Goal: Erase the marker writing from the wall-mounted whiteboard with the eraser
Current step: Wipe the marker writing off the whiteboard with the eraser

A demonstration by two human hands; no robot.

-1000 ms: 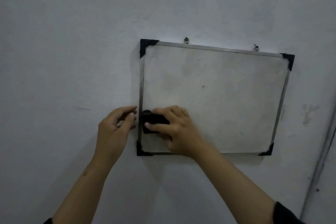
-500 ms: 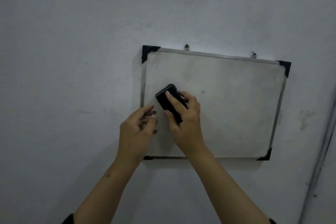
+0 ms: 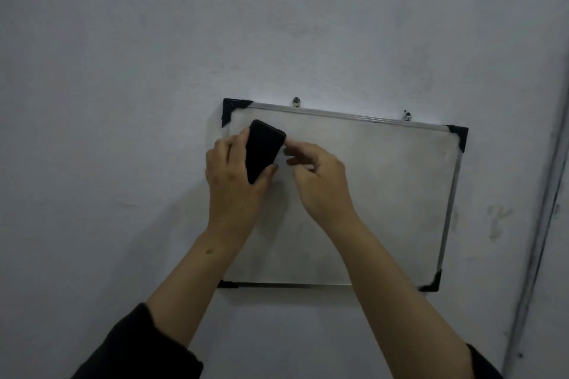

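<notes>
A small whiteboard (image 3: 369,194) with a metal frame and black corner caps hangs on the grey wall from two hooks. Its surface looks smudged grey, with no clear writing visible. The black eraser (image 3: 263,154) sits near the board's upper left corner, tilted. My left hand (image 3: 234,181) grips it, fingers on its left edge and thumb at its lower right. My right hand (image 3: 317,175) is just to the eraser's right with fingers curled; one fingertip touches the eraser's top right corner.
The rough grey wall (image 3: 123,101) surrounds the board. A dark vertical pipe or cable (image 3: 542,224) runs down the wall at the far right. Two hooks (image 3: 296,101) hold the board's top edge.
The eraser has moved from the board's lower left up to its upper left corner. It passed from my right hand into my left hand. The camera view shifted so the board sits lower.
</notes>
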